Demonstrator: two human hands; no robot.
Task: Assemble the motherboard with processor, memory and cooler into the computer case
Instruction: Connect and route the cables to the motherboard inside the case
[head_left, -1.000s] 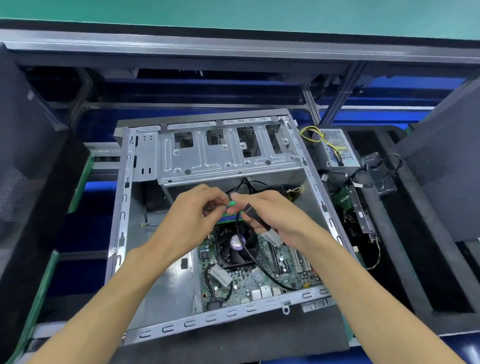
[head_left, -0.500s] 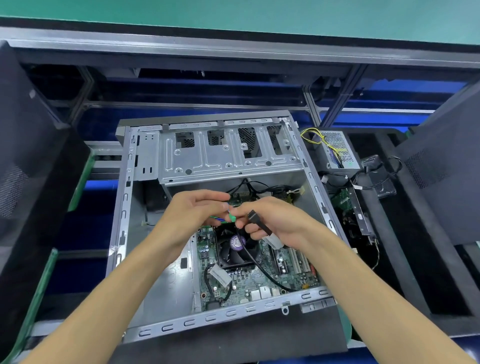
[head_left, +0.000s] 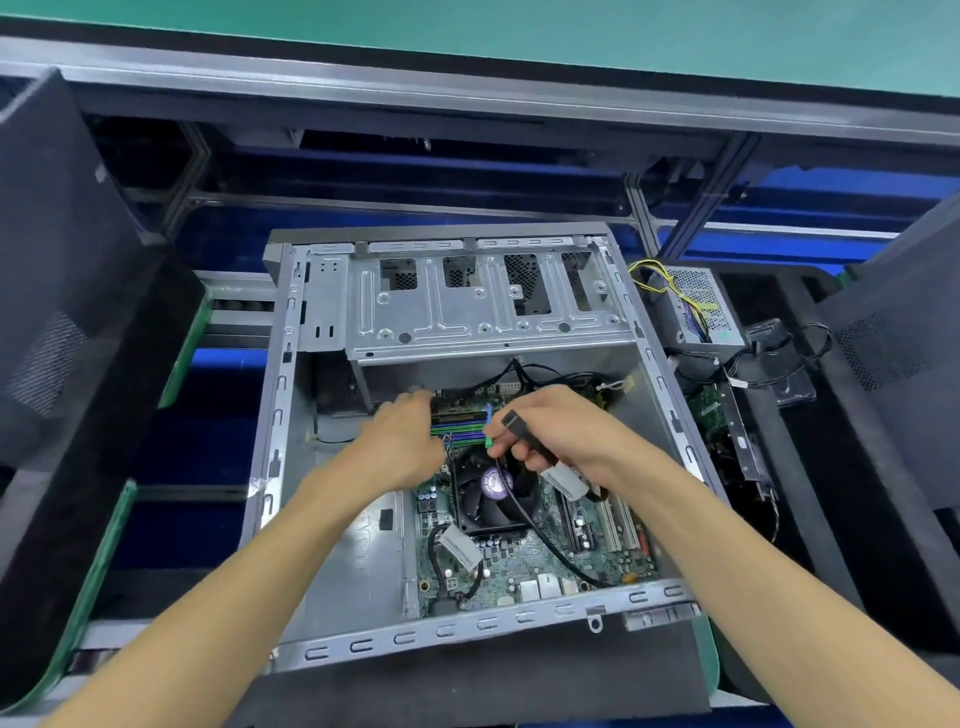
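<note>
motherboard (head_left: 524, 561) in case (head_left: 332, 545) (right half) — power supply (head_left: 696, 306) right

Far edge: green surface (head_left: 519, 31) across the top, bordered below by a grey metal rail (head_left: 467, 98). Beneath the rail, a dark frame with diagonal struts (head_left: 696, 208) over blue panels (head_left: 831, 182).

Right side: small grey perforated box (head_left: 696, 306) with a bundle of yellow and mixed-colour wires (head_left: 660, 283) on its top. Just right of it, a black flat device (head_left: 784, 358) looped with black cable. Nearer, a green circuit board with a black metal bracket (head_left: 737, 436) lies in a dark tray (head_left: 831, 519).

Left and right margins: dark perforated panels (head_left: 57, 291) (head_left: 904, 343) stand tilted. Green-edged tray rim (head_left: 98, 577) at near left.
</note>
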